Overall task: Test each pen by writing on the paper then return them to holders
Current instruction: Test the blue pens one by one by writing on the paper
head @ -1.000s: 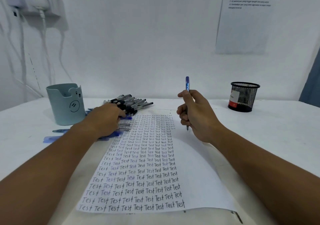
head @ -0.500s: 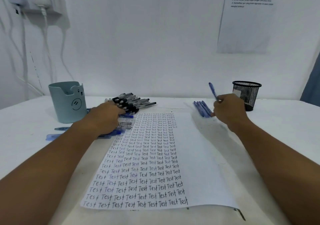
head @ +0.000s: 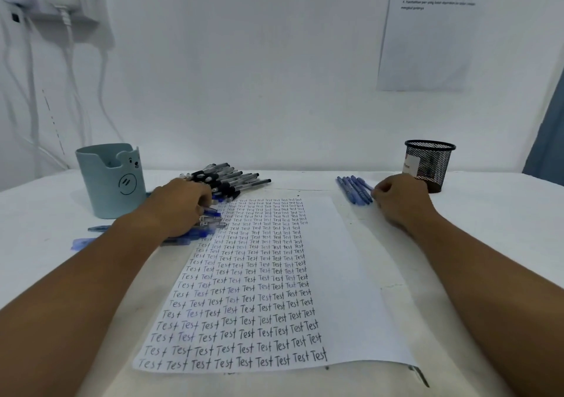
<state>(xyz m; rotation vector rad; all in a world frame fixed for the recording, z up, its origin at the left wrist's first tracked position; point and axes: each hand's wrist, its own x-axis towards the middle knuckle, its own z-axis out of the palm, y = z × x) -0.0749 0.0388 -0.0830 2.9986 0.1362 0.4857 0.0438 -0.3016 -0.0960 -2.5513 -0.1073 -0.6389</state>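
Note:
A white paper (head: 341, 274) covered with rows of the word "Test" lies in the middle of the table. My left hand (head: 180, 207) rests with bent fingers on a heap of loose blue pens (head: 210, 213) at the paper's upper left edge. Just behind it lies a pile of black pens (head: 232, 180). My right hand (head: 399, 198) is low on the table right of the paper, its curled fingers pinching the near end of a blue pen (head: 366, 186). That pen lies beside a row of blue pens (head: 351, 187).
A light blue bear-faced holder (head: 110, 180) stands at the back left. A black mesh holder (head: 428, 164) stands at the back right, just behind my right hand. More blue pens (head: 82, 242) lie under my left forearm. The wall is close behind.
My right hand carried the blue pen from above the paper to the right and lowered it onto the table beside the row of blue pens. My left hand stayed put.

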